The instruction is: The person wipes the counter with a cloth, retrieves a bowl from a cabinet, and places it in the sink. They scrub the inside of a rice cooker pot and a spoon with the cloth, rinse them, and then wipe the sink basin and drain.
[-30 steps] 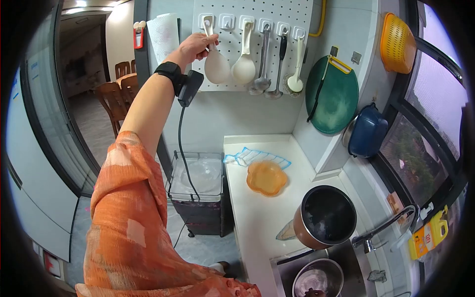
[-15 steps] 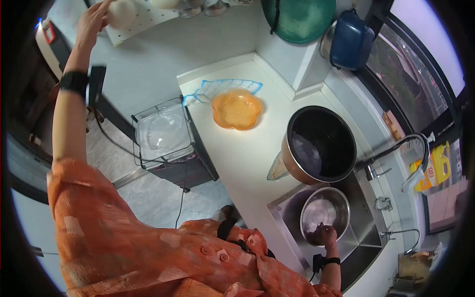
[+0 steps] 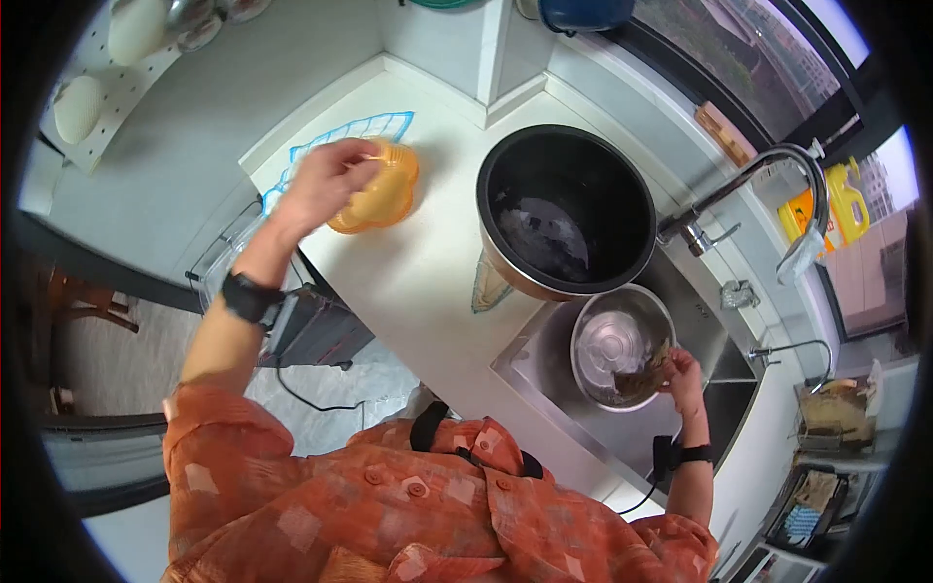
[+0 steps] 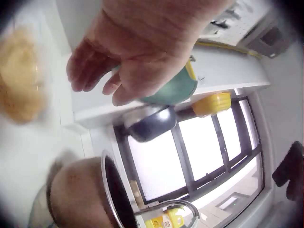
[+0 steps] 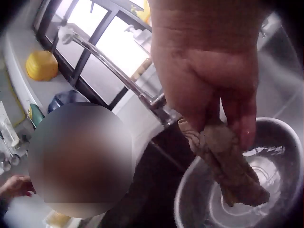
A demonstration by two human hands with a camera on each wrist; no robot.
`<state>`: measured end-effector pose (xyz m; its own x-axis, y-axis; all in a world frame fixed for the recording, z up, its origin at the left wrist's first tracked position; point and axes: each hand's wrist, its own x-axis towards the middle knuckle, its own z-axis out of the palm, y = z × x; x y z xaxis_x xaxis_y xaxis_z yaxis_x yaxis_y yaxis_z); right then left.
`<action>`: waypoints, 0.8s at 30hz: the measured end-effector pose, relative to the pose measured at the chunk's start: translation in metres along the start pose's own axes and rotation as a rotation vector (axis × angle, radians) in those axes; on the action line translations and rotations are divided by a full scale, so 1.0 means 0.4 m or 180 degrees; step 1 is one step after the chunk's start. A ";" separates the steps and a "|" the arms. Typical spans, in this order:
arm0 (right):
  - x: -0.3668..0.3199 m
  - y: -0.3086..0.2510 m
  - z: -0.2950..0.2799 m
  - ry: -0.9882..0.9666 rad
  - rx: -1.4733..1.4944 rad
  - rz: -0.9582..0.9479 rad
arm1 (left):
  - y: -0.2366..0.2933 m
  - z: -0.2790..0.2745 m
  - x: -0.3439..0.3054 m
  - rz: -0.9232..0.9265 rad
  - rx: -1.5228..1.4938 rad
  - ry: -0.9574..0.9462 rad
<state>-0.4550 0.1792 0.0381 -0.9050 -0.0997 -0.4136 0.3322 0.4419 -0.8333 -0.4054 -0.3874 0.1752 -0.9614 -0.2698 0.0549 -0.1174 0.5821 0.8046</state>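
In the head view my left hand (image 3: pixel 326 185) is over the orange flower-shaped dish (image 3: pixel 394 194) on the counter, covering part of it. The left wrist view shows this hand's fingers loosely bent, with nothing in them; the dish (image 4: pixel 21 76) is off to one side. My right hand (image 3: pixel 683 374) pinches a brown, wet-looking cloth (image 3: pixel 641 377) at the rim of a steel bowl (image 3: pixel 581 355) in the sink. In the right wrist view the crumpled cloth (image 5: pixel 232 166) hangs from the fingertips over water in the bowl.
A large black-lined pot (image 3: pixel 564 282) stands at the sink's edge, near the faucet (image 3: pixel 695 233). Behind the dish lies a blue-and-white cloth (image 3: pixel 379 126). A rice paddle (image 3: pixel 78 110) and other utensils hang on the pegboard. A yellow jug (image 3: pixel 846 209) stands by the window.
My left hand has let go of the hanging rice paddle and come down to the orange dish. The right hand has moved to the bowl's rim, with the cloth now showing. The head view has tilted down.
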 end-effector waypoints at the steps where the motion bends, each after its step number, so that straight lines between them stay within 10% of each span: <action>1: -0.010 -0.032 -0.002 -0.0087 0.0062 -0.0059 | 0.037 0.047 0.024 -0.0240 -0.0148 -0.0209; 19: -0.134 -0.636 0.086 0.0280 0.1435 -0.1781 | 0.101 0.363 0.195 -0.0252 -0.2050 -0.0525; 24: -0.026 -0.645 0.193 -0.0219 0.0069 -0.1920 | 0.125 0.369 0.126 0.0002 -0.2270 -0.0429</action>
<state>-0.5108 -0.0025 0.2290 -0.9162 -0.3848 0.1118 -0.2280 0.2713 -0.9351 -0.4966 -0.2587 0.1312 -0.9891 -0.1460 0.0190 0.0298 -0.0719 0.9970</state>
